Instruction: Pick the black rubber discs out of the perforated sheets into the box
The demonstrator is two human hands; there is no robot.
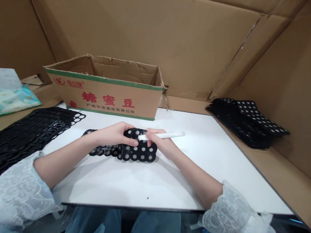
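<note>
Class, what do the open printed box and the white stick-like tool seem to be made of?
The box looks like matt brown cardboard, with creased inner walls and a ragged rim. The white tool is probably smooth plastic, judging by its even shaft; coated metal is possible.

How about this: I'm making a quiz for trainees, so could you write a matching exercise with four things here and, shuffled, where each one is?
Things
1. white pen-like tool
2. open cardboard box
3. blue-green packet
4. pile of black dotted sheets

Places
A. on the brown surface to the right of the white tabletop
B. at the left edge of the view
C. in the right hand
D. beyond both hands, toward the back

Pairs: 1-C, 2-D, 3-B, 4-A
</note>
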